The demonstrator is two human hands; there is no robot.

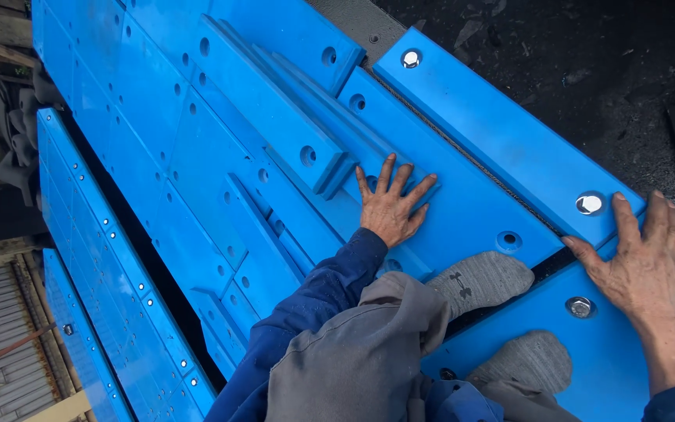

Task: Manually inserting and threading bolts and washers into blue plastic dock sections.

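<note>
Both hands flat, fingers spread: left hand on a loose blue panel, right hand beside a bolt. Looks like panel-seating; next it probably needs nudging till the empty hole lines up

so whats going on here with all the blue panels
A person crouches on a surface of blue plastic panels drilled with round holes. The left hand lies flat, fingers spread, on one loose blue strip. The right hand presses flat on another panel beside a hex bolt, with a second bolt just below it. Both feet, in grey socks, rest on the panels. Neither hand holds a tool.
</note>
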